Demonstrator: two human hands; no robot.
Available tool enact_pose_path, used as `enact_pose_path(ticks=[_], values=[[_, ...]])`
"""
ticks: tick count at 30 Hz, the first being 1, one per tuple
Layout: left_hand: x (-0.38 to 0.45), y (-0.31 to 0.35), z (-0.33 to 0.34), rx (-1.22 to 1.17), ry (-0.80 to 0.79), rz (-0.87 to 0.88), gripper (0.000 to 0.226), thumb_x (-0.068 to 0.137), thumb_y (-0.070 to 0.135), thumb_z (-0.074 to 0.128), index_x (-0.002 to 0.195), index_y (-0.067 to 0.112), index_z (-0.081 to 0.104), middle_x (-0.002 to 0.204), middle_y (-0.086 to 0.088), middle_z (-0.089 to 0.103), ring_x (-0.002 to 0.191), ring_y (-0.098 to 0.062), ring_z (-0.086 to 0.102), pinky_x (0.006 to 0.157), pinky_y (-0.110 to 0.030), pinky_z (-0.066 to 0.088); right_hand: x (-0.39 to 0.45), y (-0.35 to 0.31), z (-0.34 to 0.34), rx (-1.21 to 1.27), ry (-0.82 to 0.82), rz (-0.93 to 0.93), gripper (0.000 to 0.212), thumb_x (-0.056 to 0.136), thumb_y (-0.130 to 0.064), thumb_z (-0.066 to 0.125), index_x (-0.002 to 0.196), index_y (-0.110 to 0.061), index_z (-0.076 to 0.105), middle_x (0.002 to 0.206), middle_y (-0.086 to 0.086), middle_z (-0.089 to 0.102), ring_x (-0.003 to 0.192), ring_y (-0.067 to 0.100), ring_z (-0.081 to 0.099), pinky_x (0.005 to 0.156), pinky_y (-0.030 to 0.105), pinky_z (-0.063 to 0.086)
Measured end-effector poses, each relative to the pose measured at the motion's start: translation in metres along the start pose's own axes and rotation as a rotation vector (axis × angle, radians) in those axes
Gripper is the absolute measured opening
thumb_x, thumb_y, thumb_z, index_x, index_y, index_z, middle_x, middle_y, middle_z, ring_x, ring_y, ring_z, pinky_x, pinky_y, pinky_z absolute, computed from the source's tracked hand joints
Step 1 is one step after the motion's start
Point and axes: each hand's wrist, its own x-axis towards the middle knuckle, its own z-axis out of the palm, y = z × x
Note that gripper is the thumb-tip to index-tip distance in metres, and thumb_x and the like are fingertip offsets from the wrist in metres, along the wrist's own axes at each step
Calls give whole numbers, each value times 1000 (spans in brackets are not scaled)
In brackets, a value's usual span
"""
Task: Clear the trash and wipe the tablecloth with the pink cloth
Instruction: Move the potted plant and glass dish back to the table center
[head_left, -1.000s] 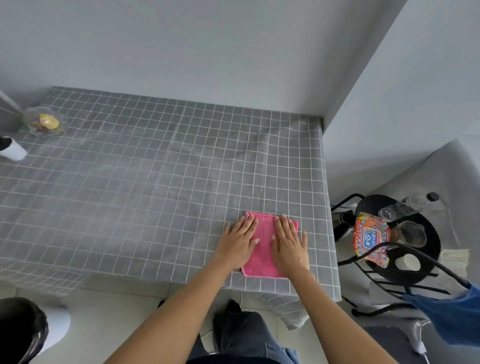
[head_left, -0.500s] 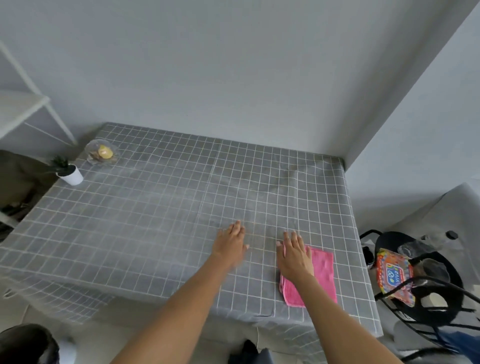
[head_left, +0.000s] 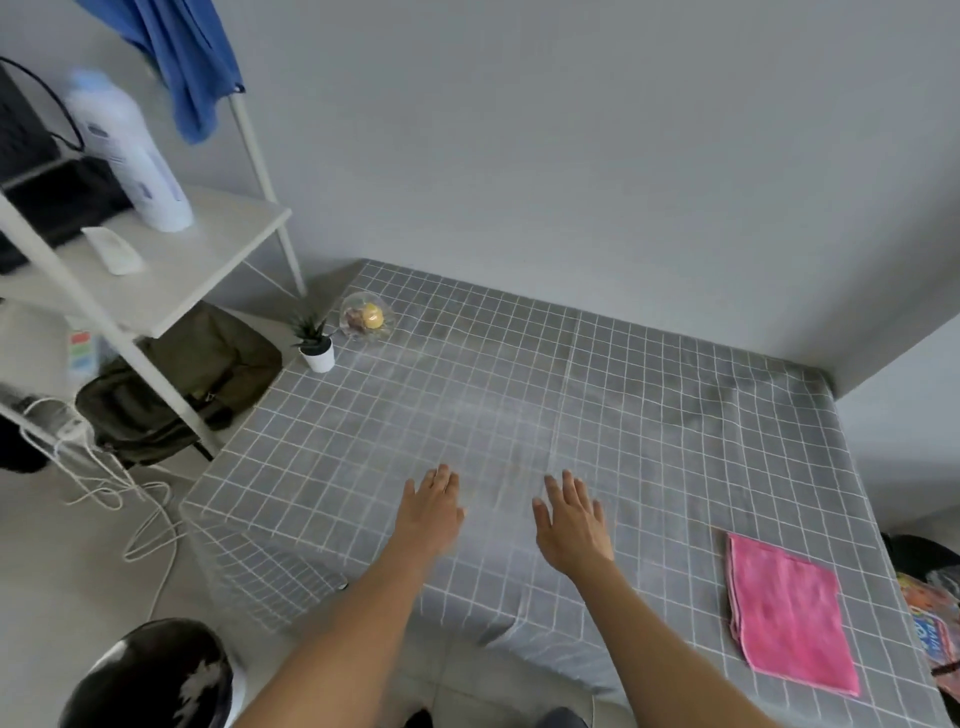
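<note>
Here both hands are empty: the left hand (head_left: 430, 512) and right hand (head_left: 570, 519) reach forward palm-down over the tablecloth (head_left: 519, 415), fingers extended and slightly spread. The pink cloth (head_left: 787, 613) lies flat well right of the right fingers, near the table's front right edge.

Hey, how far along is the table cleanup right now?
Seemingly done: no loose trash shows on the tablecloth. The pink cloth lies flat near the near right corner, let go. In hand: nothing; the left hand and right hand are open, palms down over the middle. The small potted plant and glass bowl remain.
</note>
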Motion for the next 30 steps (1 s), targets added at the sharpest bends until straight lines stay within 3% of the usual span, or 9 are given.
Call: enact_pose_path(ticks=[7, 17, 30], values=[[-8, -69, -1, -78, -1, -117, 59, 104, 35, 22, 152, 8, 0, 160, -9, -8, 148, -24, -1, 119, -46, 7, 25, -58, 13, -96, -91, -89, 57, 101, -46, 14, 152, -22, 6, 160, 5, -4, 146, 24, -4, 118, 43, 0], [29, -148, -40, -111, 64, -318, 61, 103, 38, 24, 152, 9, 1, 160, -9, -4, 148, -24, 1, 118, -46, 13, 137, -125, -26, -145, -51, -267, 57, 101, -45, 16, 152, -20, 7, 160, 7, 0, 147, 25, -1, 117, 44, 2], [74, -212, -64, -258, 70, -425, 63, 103, 40, 26, 152, 9, 0, 160, -10, -6, 148, -25, -1, 118, -45, 12, 235, -187, -46, -184, -87, -362, 61, 100, -47, 23, 152, -18, 7, 160, 8, 1, 146, 26, 0, 117, 47, 5]])
